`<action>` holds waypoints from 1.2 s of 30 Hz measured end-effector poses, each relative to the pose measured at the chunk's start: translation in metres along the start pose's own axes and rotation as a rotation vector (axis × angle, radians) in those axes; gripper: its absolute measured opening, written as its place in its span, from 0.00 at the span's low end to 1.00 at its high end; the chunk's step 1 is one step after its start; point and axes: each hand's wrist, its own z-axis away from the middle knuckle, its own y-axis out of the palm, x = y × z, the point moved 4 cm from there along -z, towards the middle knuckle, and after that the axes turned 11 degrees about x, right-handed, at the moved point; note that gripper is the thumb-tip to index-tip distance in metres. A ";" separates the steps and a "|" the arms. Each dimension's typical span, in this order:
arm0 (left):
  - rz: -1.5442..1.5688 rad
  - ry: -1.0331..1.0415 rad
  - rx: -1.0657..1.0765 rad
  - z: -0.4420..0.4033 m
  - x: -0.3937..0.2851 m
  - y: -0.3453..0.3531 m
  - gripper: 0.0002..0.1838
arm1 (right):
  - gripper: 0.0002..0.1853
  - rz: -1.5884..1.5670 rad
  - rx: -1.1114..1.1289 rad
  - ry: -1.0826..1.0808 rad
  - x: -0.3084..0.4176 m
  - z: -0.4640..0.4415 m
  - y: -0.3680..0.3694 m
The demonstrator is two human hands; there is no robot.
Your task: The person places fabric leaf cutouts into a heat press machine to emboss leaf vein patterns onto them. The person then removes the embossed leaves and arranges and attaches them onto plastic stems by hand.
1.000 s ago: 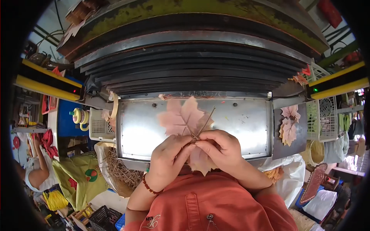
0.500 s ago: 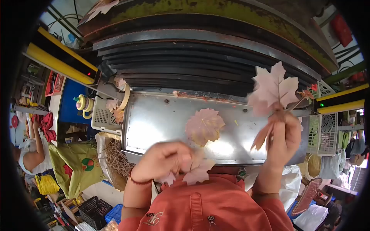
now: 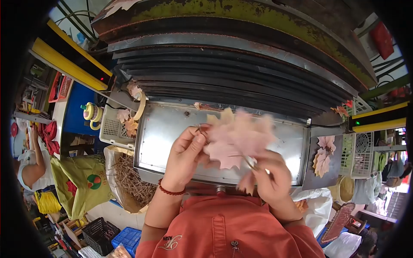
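Pale pink maple-shaped leaves (image 3: 241, 135), blurred by motion, hang over the metal tray (image 3: 161, 142). At their lower right, my right hand (image 3: 273, 176) is closed on their stem, and a folded leaf (image 3: 246, 182) droops below its fingers. My left hand (image 3: 187, 148) is at the left edge of the leaves, its thumb and fingertips pinched on a thin brown stem. Behind the tray stands a machine with stacked dark metal plates (image 3: 223, 81).
Leaves (image 3: 323, 161) lie on a dark plate right of the tray. A white basket (image 3: 114, 129) with leaves, a yellow jug (image 3: 91, 112) and a bag of brown stems (image 3: 133, 185) are at the left. Another person (image 3: 34, 167) is at the far left.
My right hand has come back from the right with the leaves to above the tray. My left hand has risen from near the shirt, and the single leaf on the tray no longer shows there.
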 end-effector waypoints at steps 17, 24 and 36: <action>0.064 -0.169 0.302 0.006 0.005 0.006 0.06 | 0.08 -0.123 0.258 0.202 -0.012 -0.007 0.033; -0.500 0.376 -0.001 0.021 -0.008 -0.011 0.11 | 0.07 0.247 0.570 0.124 0.009 0.000 0.014; -0.166 0.598 -0.208 0.042 -0.081 -0.101 0.16 | 0.08 0.336 -1.179 0.484 -0.073 0.158 -0.201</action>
